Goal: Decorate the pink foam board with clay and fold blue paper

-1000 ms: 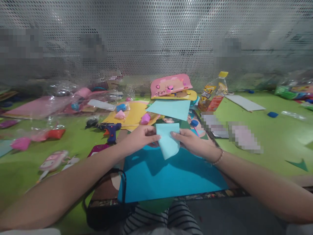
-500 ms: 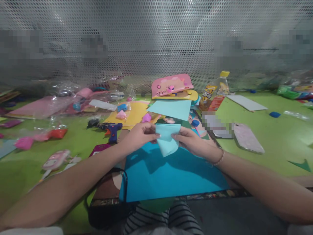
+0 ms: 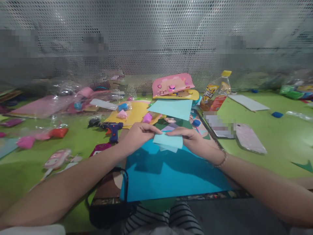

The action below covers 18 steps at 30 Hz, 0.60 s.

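Observation:
A small folded piece of light blue paper [image 3: 168,141] is held up between both hands. My left hand [image 3: 141,133] pinches its upper left edge, thumb and forefinger together. From the other side my right hand [image 3: 190,138] grips its upper right edge, the thumb lying along the top. Below them lies a larger darker blue sheet [image 3: 176,176], with the hands' shadow on it. A light blue sheet [image 3: 172,108] rests just beyond the hands, over a picture with dark green parts.
Left of my hands lies a blue glue gun [image 3: 114,130] near a yellow sheet [image 3: 137,109]. A bottle with a yellow cap [image 3: 220,91] stands behind to the right. A phone in a pale pink case [image 3: 250,138] lies on the green table [image 3: 276,130]. Perforated metal mesh [image 3: 156,39] rises behind.
The light blue paper has tipped so its hanging lower part looks shorter, and its top edge sits slightly lower. Both hands have turned a little, with their fingertips closer together.

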Each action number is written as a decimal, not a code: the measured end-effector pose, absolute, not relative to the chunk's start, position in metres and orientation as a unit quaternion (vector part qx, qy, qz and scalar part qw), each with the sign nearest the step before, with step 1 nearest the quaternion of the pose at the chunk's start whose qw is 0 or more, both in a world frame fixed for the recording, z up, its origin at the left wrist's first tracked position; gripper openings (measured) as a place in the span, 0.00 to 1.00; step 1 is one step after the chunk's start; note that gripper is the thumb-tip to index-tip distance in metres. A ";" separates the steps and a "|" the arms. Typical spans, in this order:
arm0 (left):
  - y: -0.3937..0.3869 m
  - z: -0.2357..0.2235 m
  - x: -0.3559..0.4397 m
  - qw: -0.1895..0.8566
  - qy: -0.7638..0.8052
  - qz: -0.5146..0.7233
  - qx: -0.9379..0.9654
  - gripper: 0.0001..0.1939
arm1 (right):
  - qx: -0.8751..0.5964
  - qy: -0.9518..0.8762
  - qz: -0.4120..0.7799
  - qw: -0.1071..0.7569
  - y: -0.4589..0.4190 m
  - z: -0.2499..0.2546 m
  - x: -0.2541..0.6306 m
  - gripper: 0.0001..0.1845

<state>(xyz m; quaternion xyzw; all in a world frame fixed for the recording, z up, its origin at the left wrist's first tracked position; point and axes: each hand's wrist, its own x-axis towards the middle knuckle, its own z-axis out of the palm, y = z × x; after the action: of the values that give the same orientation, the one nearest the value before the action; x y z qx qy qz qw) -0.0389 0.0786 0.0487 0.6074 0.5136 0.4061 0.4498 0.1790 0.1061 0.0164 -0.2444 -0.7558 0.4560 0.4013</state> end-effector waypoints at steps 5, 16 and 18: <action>0.076 0.051 -0.039 0.436 0.460 0.422 0.648 0.06 | -0.248 -0.659 0.591 0.394 0.107 0.013 0.176 0.08; 0.075 0.050 -0.042 0.575 0.384 0.312 0.651 0.10 | -0.238 -0.467 0.809 0.265 0.106 0.021 0.177 0.03; 0.076 0.049 -0.043 0.571 0.376 0.321 0.656 0.09 | -0.226 -0.463 0.819 0.254 0.104 0.023 0.177 0.02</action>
<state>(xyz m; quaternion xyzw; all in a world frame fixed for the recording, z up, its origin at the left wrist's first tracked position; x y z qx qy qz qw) -0.0433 0.0757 0.0486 0.6558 0.3758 0.3206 0.5709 0.1771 0.1044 0.0233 -0.2255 -0.4634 0.8185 0.2537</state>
